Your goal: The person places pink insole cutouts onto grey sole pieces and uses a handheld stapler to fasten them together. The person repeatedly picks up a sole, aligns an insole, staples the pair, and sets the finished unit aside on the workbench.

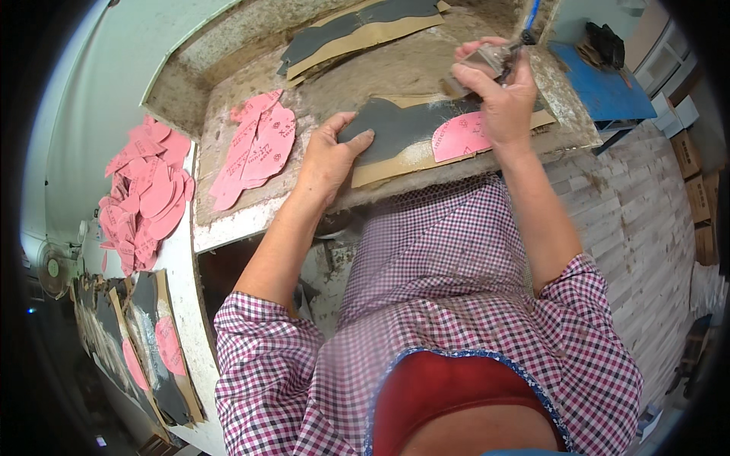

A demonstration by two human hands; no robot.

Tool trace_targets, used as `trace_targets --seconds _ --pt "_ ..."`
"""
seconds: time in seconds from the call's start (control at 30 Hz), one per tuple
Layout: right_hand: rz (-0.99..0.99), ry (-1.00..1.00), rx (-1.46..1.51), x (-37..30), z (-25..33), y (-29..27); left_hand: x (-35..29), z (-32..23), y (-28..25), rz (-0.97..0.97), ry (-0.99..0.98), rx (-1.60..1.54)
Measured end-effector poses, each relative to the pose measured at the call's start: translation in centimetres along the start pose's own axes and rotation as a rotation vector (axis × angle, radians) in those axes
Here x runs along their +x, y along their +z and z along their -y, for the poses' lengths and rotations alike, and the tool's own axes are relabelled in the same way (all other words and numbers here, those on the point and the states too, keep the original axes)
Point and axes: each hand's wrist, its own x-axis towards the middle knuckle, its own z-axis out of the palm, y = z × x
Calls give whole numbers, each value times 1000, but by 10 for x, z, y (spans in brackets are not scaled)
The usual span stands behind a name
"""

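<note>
My left hand [328, 156] grips the left end of a dark grey sheet piece [395, 129], its thumb on top. That piece lies on a strip of brown cardboard [395, 169] at the bench's near edge. A pink printed patch [460, 137] with a rounded top sits on the grey piece, right of its middle. Above its right part, my right hand [506, 87] is closed around a metallic spray gun [490, 62], partly hidden by the fingers and blurred. A blue hose [533, 14] runs up from it.
Loose pink pieces [258, 144] lie left on the stained bench [228, 91], and a larger pink heap [148, 194] beyond its edge. More grey pieces on cardboard lie at the back [357, 34] and lower left [156, 357]. A blue table [601, 83] stands right.
</note>
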Motion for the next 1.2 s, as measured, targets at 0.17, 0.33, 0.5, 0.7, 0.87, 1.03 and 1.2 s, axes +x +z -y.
trace_targets --seconds 0.17,0.33,0.5,0.7,0.87,1.03,1.2 --pt "67 10 202 -14 6 46 -6 2 5 -53 111 137" --pt "59 -86 82 -9 8 29 -7 4 6 -84 138 170" --pt "-54 -151 -165 -5 27 -29 -4 11 3 -57 147 154" --pt "-108 -91 -94 -22 23 -32 -5 17 1 -36 169 116" --pt "17 -42 98 -39 18 1 -10 10 0 25 157 61" --pt "-18 -51 48 -30 32 -20 -15 4 2 -29 161 27" --pt "-107 -283 42 -9 55 -72 5 -27 -7 -172 424 208"
